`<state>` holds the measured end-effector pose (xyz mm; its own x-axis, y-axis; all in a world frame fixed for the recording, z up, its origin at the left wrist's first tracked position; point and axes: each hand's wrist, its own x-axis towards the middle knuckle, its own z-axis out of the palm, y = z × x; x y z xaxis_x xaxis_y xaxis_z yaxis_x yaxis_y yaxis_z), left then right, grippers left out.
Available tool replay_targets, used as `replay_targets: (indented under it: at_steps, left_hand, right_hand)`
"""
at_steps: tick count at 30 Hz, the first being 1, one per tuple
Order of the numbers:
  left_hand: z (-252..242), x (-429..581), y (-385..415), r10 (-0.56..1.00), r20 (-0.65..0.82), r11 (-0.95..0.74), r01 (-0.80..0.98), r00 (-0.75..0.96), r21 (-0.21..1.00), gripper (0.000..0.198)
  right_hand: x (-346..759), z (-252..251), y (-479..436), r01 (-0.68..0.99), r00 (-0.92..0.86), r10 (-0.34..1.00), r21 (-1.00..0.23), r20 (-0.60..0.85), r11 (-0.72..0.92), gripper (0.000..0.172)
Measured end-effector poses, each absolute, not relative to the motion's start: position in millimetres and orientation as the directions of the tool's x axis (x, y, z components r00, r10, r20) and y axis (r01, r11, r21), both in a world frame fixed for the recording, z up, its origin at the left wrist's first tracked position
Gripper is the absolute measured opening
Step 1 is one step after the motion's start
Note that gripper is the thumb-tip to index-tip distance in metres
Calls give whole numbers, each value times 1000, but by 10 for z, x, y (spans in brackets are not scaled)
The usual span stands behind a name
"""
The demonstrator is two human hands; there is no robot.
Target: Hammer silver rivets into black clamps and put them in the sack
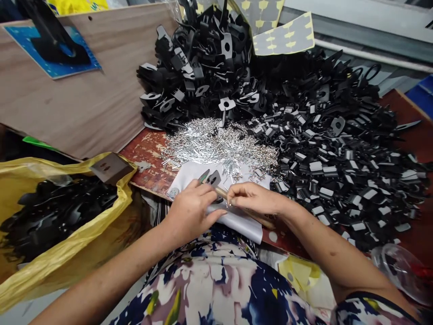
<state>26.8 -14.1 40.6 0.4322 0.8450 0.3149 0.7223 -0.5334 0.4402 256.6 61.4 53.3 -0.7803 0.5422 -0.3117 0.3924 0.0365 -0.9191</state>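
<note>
Pinching a black plate (213,178) in its fingertips, the left hand (191,208) rests on a white cloth (243,225) at the table (149,153) near edge. The right hand (253,198) is closed around a wooden stick (221,194) beside the plate. Silver pins (216,144) lie just beyond, with black parts (338,149) heaped toward the far right.

Navy, white, mauve floral-print garment (223,275)

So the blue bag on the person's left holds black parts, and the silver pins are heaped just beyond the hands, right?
Not quite: the bag is yellow, not blue, as the head view shows. It does lie on the person's left with black parts inside, and the silver pins are heaped just beyond the left hand and right hand.
</note>
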Motion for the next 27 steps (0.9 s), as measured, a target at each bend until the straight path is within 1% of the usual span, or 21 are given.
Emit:
replay_targets:
  at_steps: [2, 4, 5, 7, 9, 10, 12, 13, 14, 16, 17, 19, 21, 23, 24, 25, 27]
  left_hand:
    - [430, 328, -127, 823, 298, -568, 723, 484, 393, 19]
    - [427, 367, -140, 823, 298, -567, 719, 483, 402, 17]
    - [423, 373, -153, 831, 300, -555, 711, 467, 431, 17]
    - [420, 351, -182, 866, 308, -501, 670, 395, 548, 19]
    - [422, 281, -203, 910, 307, -414, 603, 278, 682, 23]
    - [421, 233, -209, 931, 298, -366, 574, 212, 733, 25]
    - [405, 129, -215, 961, 263, -271, 522, 90, 809, 29]
    - [387, 84, -215, 973, 229, -218, 485, 38, 847, 31]
    - [364, 48, -216, 984, 179, -157, 428, -9, 890, 33]
    - [310, 16, -220, 997, 39, -21, 257, -65, 966, 33]
    - [285, 19, -222, 997, -39, 50, 162, -74, 986, 32]
    - [248, 54, -227, 982, -175, 174, -24, -69, 984, 28]
    - [235, 102, -230, 961, -269, 255, -184, -58, 949, 26]
    - [240, 141, -231, 946, -322, 294, -315, -39, 903, 26]
    - [244, 154, -232, 942, -333, 300, -368, -29, 880, 26]
    - [249, 161, -233, 942, -336, 297, -416, -21, 859, 25]
    - [255, 165, -234, 946, -323, 275, -500, -11, 821, 23]
  right_hand:
    - [2487, 501, 499, 420, -763, 555, -907, -331, 37, 6]
    - [2448, 466, 419, 424, -737, 588, -905, -333, 19, 8]
    - [2448, 453, 394, 418, -729, 601, -908, -327, 13, 10]
    - [2490, 434, 380, 419, -723, 623, -906, -298, 53, 13]
    - [2586, 420, 417, 487, -677, 696, -854, -239, 181, 13]
    - [2645, 410, 450, 561, -615, 765, -787, -189, 257, 14]
    - [2748, 377, 522, 736, -466, 883, -577, -54, 354, 17]
    - [2778, 353, 550, 802, -423, 906, -465, 3, 375, 17]
    - [2785, 325, 566, 840, -417, 908, -367, 31, 399, 16]
    - [2729, 265, 558, 846, -495, 869, -215, 24, 488, 13]
    - [2675, 233, 538, 830, -542, 840, -144, 14, 538, 13]
    - [2557, 170, 491, 792, -611, 792, 5, 14, 611, 14]
    - [2487, 106, 465, 763, -643, 766, 108, 27, 637, 18]
    - [2508, 50, 485, 761, -646, 761, 122, 58, 637, 21]
    - [2550, 31, 511, 767, -641, 763, 94, 88, 634, 22]
    - [2605, 22, 544, 771, -635, 762, 42, 127, 636, 23]
    - [2724, 52, 608, 745, -622, 747, -117, 233, 657, 22]
